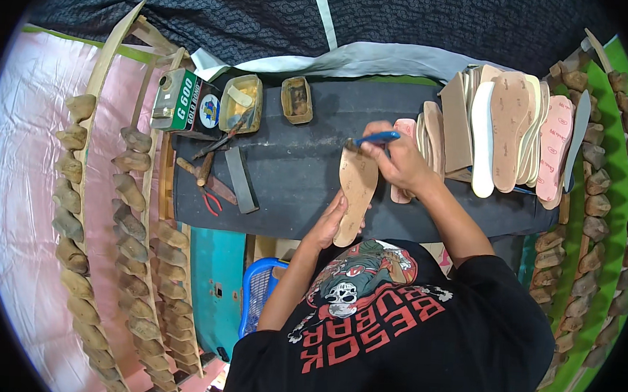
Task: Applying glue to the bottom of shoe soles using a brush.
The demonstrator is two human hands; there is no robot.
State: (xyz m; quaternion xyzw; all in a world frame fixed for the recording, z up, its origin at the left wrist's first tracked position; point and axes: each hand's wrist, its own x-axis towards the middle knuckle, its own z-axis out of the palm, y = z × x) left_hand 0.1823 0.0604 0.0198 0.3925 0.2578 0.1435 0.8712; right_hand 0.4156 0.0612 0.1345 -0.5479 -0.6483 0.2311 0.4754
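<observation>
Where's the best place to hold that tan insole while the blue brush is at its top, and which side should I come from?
I'd hold the insole by its lower end, coming from the person's left. It's long and flat, and the brush is at the opposite end, so gripping low should stay out of its way. The left hand holds it there.

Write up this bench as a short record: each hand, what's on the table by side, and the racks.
Left hand: holds the lower end of a brown insole
Right hand: grips a blue-handled brush at the insole's upper end
Table, left: metal can, two small tubs, grey block, hand tools
Table, right: piled insoles in brown, white and pink
Racks: shoe lasts on both sides
</observation>
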